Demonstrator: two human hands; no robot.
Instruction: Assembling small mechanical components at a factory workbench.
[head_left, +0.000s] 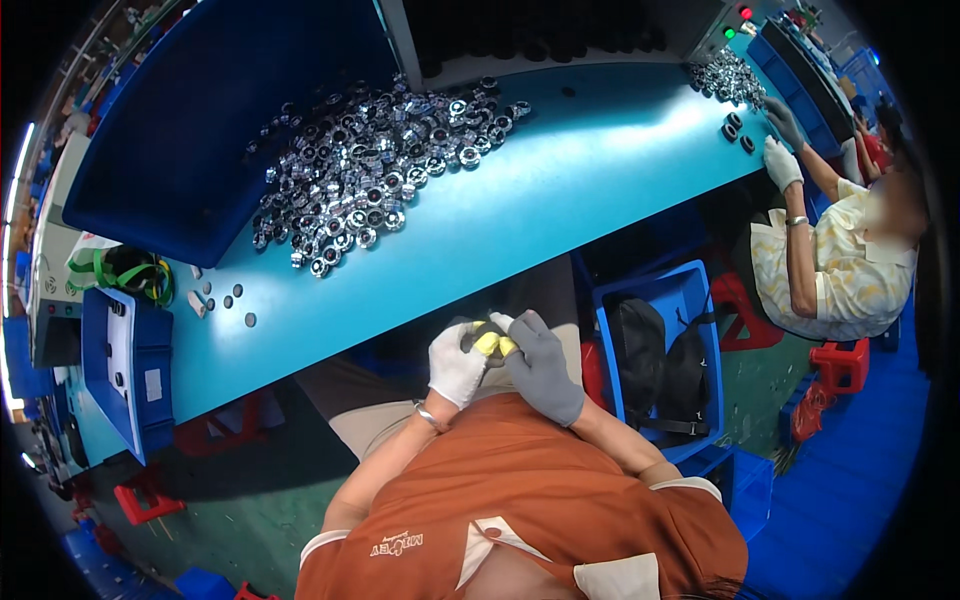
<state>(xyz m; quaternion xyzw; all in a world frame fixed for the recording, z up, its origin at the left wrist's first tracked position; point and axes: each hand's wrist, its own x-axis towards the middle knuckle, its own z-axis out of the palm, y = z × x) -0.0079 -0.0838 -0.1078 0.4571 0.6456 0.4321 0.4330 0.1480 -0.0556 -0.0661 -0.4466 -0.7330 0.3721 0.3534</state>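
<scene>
Close in front of my body, near the table's front edge, my hands meet with thumbs side by side. My left hand [457, 364], in a white glove, is closed with its fingers curled inward. In a grey glove, my right hand [543, 368] is closed too, its fingertips against the left ones. Yellow covers the tips of both thumbs. Something small and dark seems to sit between the fingers, but its kind is hidden. Beyond them on the blue-green table [450, 250] lies a heap of shiny, silvery round parts [370, 165] with dark centres.
A large blue bin [180, 130] lies tipped behind the heap. Several small black discs [250, 320] lie at the left, near a blue crate [155, 370]. Right of my lap, a blue crate [712, 385] holds black bags [640, 350]. A gloved co-worker [840, 255] sits at the far right.
</scene>
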